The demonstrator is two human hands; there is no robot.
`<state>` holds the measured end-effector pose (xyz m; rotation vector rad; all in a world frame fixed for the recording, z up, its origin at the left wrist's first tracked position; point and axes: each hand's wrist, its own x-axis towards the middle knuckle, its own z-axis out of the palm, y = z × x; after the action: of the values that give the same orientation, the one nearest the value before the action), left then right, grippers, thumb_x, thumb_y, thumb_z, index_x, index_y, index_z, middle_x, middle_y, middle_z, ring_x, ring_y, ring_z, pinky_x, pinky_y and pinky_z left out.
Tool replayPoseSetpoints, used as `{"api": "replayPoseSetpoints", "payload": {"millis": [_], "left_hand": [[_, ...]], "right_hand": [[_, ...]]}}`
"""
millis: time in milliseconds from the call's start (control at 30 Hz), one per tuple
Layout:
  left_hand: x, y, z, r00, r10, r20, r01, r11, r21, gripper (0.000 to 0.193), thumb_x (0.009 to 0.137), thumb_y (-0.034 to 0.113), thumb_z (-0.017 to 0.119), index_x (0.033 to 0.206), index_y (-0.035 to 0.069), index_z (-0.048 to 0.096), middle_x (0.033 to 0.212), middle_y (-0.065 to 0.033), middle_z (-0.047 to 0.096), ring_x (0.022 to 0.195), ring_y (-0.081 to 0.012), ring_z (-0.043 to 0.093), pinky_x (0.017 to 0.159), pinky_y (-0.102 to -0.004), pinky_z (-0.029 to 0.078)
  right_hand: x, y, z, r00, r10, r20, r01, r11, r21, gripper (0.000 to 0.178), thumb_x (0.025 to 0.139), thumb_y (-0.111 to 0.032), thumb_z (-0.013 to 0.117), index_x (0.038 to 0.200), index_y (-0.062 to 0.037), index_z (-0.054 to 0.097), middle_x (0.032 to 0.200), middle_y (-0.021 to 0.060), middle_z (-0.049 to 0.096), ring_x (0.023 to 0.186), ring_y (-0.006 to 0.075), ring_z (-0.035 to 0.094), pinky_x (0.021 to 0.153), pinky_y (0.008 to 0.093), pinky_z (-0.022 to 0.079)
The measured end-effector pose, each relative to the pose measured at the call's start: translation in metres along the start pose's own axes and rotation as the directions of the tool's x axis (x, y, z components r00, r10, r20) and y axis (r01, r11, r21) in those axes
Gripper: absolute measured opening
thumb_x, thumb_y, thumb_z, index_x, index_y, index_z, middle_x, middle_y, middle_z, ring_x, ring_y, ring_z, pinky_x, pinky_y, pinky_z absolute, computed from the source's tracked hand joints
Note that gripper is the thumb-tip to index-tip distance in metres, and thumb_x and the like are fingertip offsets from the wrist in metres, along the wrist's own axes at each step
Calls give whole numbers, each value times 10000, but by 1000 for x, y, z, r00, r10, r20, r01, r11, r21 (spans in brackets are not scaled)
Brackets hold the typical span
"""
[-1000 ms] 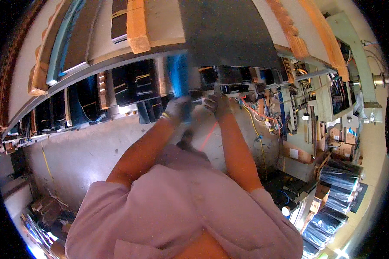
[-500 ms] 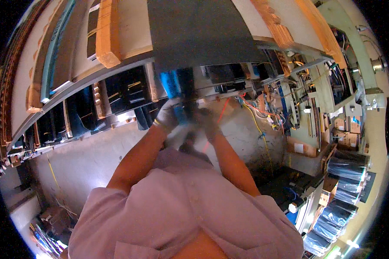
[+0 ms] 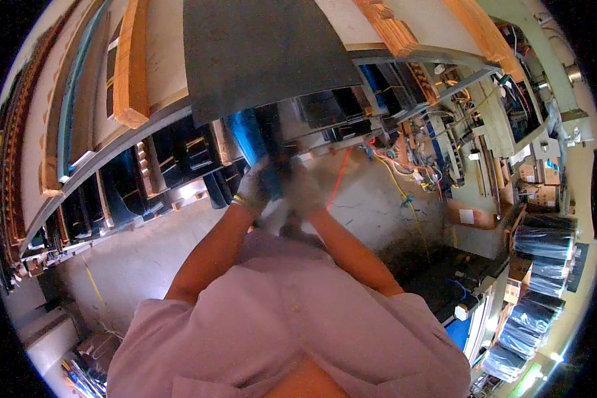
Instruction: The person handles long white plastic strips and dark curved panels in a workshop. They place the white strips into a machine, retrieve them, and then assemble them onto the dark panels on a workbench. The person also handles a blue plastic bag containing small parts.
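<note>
My left hand point(image 3: 251, 187), in a pale glove, is closed round the near end of a long dark piece with a bright blue side point(image 3: 247, 136). This piece reaches out from the space under the table top. Close to its right, my gloved right hand point(image 3: 305, 191) is at the same near end, and motion smears its fingers. Just beyond both hands, a wide flat black sheet point(image 3: 265, 53) lies on the table top and overhangs its front edge.
On the table point(image 3: 162, 79) lie notched wooden bars point(image 3: 131, 73) and a blue-grey strip point(image 3: 79, 86). Dark pieces point(image 3: 186, 149) fill the shelf below. Tangled cables point(image 3: 404, 172) hang at the right, near film-wrapped stacks point(image 3: 544, 249). Concrete floor point(image 3: 139, 245) shows beneath.
The table, the black sheet and the wooden bars have shifted left in view. My right hand has come closer to the left one. The blue-sided piece now slants more.
</note>
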<state>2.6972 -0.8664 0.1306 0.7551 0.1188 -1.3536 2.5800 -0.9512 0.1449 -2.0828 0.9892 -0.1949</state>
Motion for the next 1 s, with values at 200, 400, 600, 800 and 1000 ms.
{"api": "replayPoseSetpoints", "payload": {"millis": [200, 400, 600, 800, 1000], "left_hand": [[-16, 18, 3, 984, -116, 134, 126, 990, -63, 447, 830, 287, 660, 1183, 43, 532, 1049, -120, 636, 936, -286, 627, 852, -414, 518], [-14, 7, 5, 996, -12, 84, 12, 1000, -7, 517, 844, 388, 599, 1172, -3, 517, 984, -159, 630, 876, -315, 632, 774, -442, 528], [-3, 9, -14, 971, 71, 230, -42, 991, -129, 548, 843, 358, 602, 1239, 1, 475, 1073, -165, 613, 969, -326, 612, 842, -461, 510], [3, 3, -22, 984, 55, 169, -42, 996, -84, 562, 837, 358, 612, 1256, 13, 468, 1120, -164, 605, 1008, -332, 605, 888, -471, 496], [-3, 3, 10, 997, 78, -7, -78, 996, -46, 407, 826, 343, 634, 1067, 22, 567, 885, -101, 624, 761, -246, 622, 658, -398, 522]], "right_hand": [[27, 8, -68, 916, -274, 294, 337, 922, -189, 292, 870, -260, 581, 1112, -97, 570, 1048, 144, 650, 940, 305, 643, 791, 442, 508], [152, 32, -122, 951, -68, -303, -73, 899, -431, 382, 856, -355, 596, 1091, -54, 596, 1034, 184, 651, 956, 343, 634, 805, 441, 516], [171, 36, -77, 957, -14, -291, -103, 917, -386, 369, 859, -346, 562, 1075, -52, 618, 1014, 200, 647, 942, 374, 629, 833, 448, 506], [163, 49, -112, 951, 14, -310, -220, 735, -642, 486, 852, -313, 574, 1272, -85, 484, 1247, 187, 537, 1089, 348, 560, 867, 455, 477], [186, 45, -104, 900, 251, -356, -426, 679, -598, 727, 800, -410, 647, 1387, -68, 388, 1359, 150, 458, 1209, 347, 469, 962, 466, 415]]}}
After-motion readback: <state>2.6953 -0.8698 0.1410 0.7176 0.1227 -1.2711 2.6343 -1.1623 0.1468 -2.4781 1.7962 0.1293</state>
